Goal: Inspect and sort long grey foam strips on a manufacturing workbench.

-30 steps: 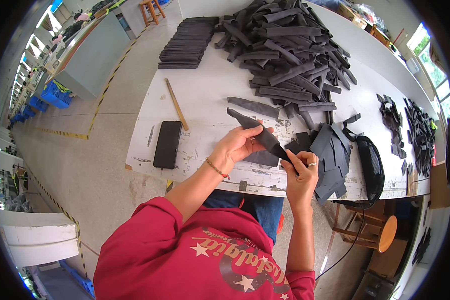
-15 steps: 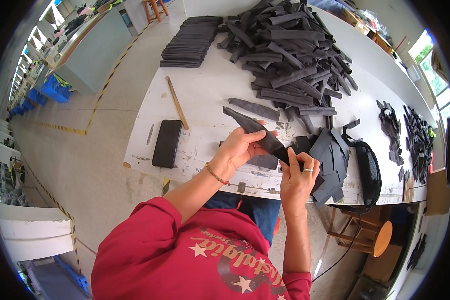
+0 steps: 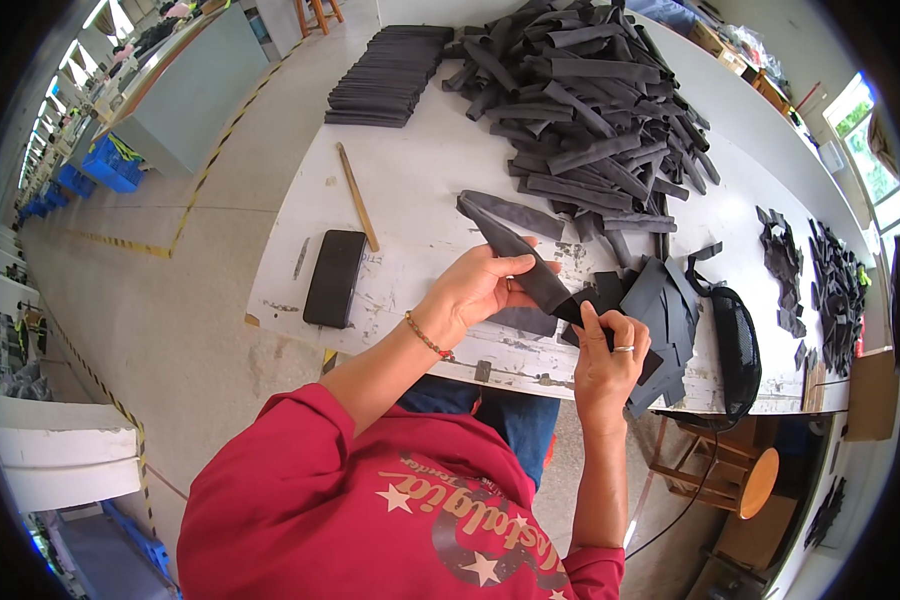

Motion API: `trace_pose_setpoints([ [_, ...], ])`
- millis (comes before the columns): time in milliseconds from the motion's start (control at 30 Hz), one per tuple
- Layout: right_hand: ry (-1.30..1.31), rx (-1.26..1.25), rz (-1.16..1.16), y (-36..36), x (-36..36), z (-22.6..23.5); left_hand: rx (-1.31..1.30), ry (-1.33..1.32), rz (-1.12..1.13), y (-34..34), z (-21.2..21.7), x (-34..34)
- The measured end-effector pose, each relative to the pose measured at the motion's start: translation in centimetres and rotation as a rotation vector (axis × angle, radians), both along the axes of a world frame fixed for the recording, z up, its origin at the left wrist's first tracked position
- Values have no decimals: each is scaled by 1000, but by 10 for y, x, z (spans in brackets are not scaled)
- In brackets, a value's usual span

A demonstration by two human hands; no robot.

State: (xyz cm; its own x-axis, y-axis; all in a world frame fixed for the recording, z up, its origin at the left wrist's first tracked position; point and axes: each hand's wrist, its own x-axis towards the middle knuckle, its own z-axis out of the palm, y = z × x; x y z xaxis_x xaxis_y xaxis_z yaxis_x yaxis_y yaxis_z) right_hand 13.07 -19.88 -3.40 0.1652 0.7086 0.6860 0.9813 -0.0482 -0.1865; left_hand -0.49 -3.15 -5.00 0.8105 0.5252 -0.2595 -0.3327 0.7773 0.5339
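Observation:
My left hand (image 3: 475, 285) pinches a dark fabric sleeve (image 3: 520, 255) between thumb and fingers, above the table's near edge. The sleeve slants from upper left down toward my right hand (image 3: 610, 360). Those right fingers are closed on a flat black rectangular piece (image 3: 567, 311) that meets the sleeve's lower end; how far it reaches inside is hidden. Beside my right hand lies a heap of similar flat black pieces (image 3: 660, 310). Another dark fabric sleeve (image 3: 515, 213) rests on the table behind the held one. Under my left hand a dark flat piece (image 3: 525, 320) is partly covered.
A large loose pile of dark sleeves (image 3: 600, 125) fills the table's far middle, with a neat stack (image 3: 385, 80) to its left. At left lie a black phone (image 3: 335, 280) and a wooden stick (image 3: 357, 195). A black mesh object (image 3: 738, 345) sits at right, above a stool (image 3: 755, 480).
My right hand has shifted slightly right and down, away from my left hand. More of the black piece shows at the sleeve's lower end. The view has tilted slightly.

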Motion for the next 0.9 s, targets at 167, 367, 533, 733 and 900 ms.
trace_pose_setpoints([
  [167, -47, -11, -31, 6, -8, -1, 57, 21, 22, -6, 5, 0],
  [367, 212, 60, -92, 21, -31, -6, 243, 53, 249, -36, 18, 6],
  [533, 423, 103, 10, 30, -57, -5, 237, -169, 201, -40, 4, 17],
  [733, 408, -18, 32, 11, -47, -20, 341, -120, 266, -45, -9, 18],
  [900, 376, -48, 123, 25, -46, -11, 150, -41, 313, -48, -18, 14],
])
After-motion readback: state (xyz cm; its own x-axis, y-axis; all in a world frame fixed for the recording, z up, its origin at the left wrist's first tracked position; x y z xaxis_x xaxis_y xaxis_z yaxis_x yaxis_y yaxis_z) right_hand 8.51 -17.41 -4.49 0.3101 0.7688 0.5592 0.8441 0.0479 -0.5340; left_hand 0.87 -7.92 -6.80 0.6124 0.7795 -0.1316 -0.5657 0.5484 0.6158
